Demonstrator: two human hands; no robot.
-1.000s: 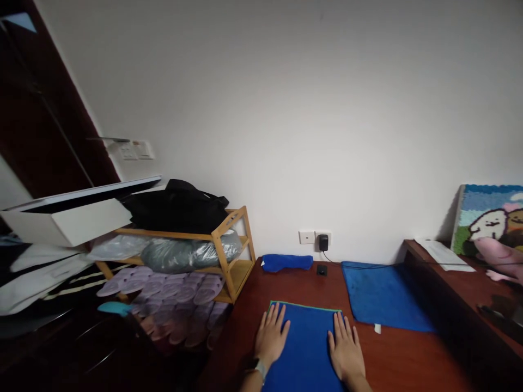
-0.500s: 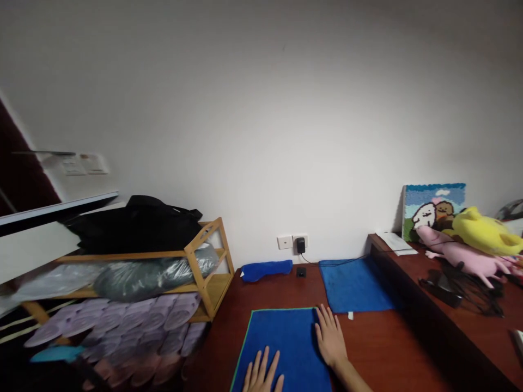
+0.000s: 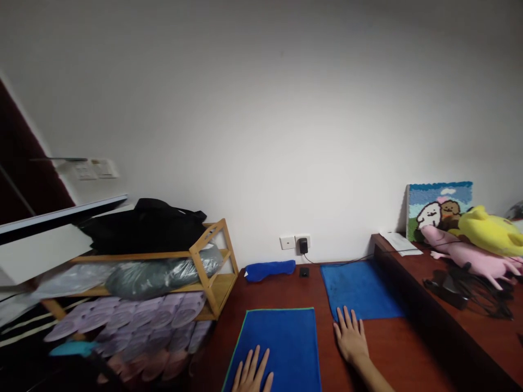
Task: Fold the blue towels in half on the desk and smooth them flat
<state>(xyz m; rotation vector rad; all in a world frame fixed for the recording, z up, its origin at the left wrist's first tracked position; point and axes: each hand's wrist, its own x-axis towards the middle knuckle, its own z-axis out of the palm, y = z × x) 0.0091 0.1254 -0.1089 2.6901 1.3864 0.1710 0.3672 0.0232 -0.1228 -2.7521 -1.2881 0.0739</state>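
Note:
A blue cloth with a green edge lies spread flat on the reddish-brown wooden desk. My left hand rests on its lower left part, palm down with fingers spread; the wrist is cut off by the frame's bottom. To the right, my right hand lies flat with fingers extended, its fingertips at the lower edge of a second blue cloth. That second cloth is also spread out and has darker patches. Neither hand grips anything.
A rolled or folded blue cloth lies by the wall, near a black plug adapter. Left stands a wooden rack with purple slippers and a black bag. Plush toys lie on the raised desk at right.
My right hand has moved right, off the green-edged cloth to the second cloth's lower edge. That cloth's small white tag no longer shows. My left hand stays on the first cloth.

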